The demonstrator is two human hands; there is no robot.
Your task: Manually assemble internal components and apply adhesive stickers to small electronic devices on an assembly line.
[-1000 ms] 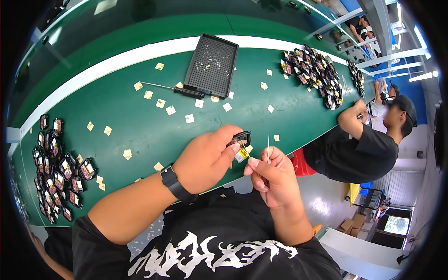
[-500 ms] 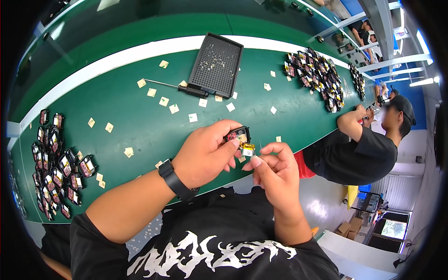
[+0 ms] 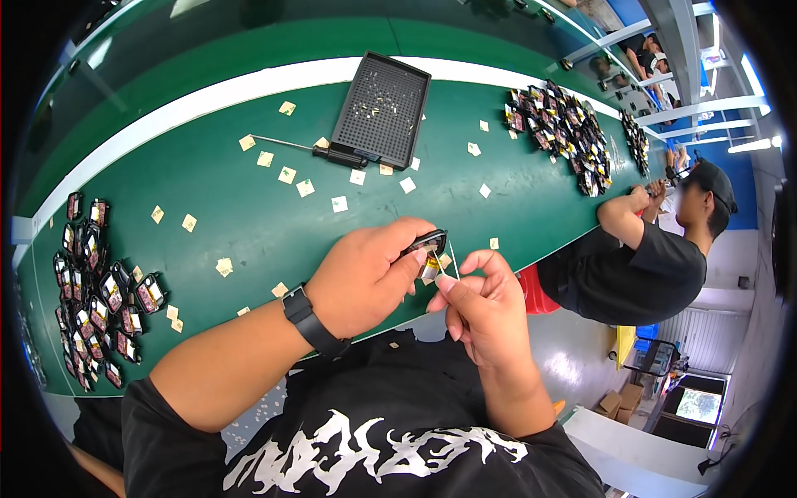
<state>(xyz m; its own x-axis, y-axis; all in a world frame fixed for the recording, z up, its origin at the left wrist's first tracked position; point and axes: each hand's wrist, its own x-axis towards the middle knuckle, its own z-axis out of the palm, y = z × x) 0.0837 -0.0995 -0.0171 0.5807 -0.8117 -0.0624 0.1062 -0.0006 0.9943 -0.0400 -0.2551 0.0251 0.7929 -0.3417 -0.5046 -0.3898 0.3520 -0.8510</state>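
Left-hand (image 3: 365,278) grip around small black part (image 3: 428,244), yellow underside

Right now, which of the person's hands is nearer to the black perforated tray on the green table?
Left. The left hand sits almost straight below the black perforated tray, holding a small black part. The right hand is lower and further right.

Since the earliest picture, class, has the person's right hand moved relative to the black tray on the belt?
Yes. The right hand has risen slightly toward the black tray and closed in on the small part that the left hand holds.
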